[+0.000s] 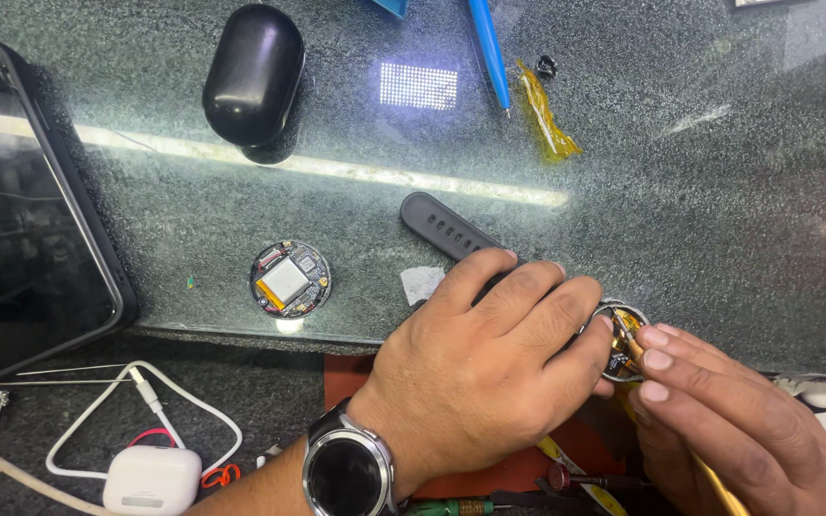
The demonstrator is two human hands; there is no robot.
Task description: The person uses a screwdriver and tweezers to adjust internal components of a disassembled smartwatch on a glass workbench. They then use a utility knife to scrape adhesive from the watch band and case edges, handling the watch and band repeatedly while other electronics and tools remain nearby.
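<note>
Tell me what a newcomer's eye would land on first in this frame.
Low and right of centre, the left hand pins down an opened round watch case while the right hand works a thin gold-coloured tool into it. Left of them on the dark stone counter lies a round circuit module with a silver battery. A large black phone fills the left edge.

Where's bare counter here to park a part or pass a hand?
Free: the right half of the counter, beyond the yellow tape scrap; also the strip between the black case and the round watch module. Crowded: the front edge, where left hand and right hand work on the watch body, and the phone far left.
</note>
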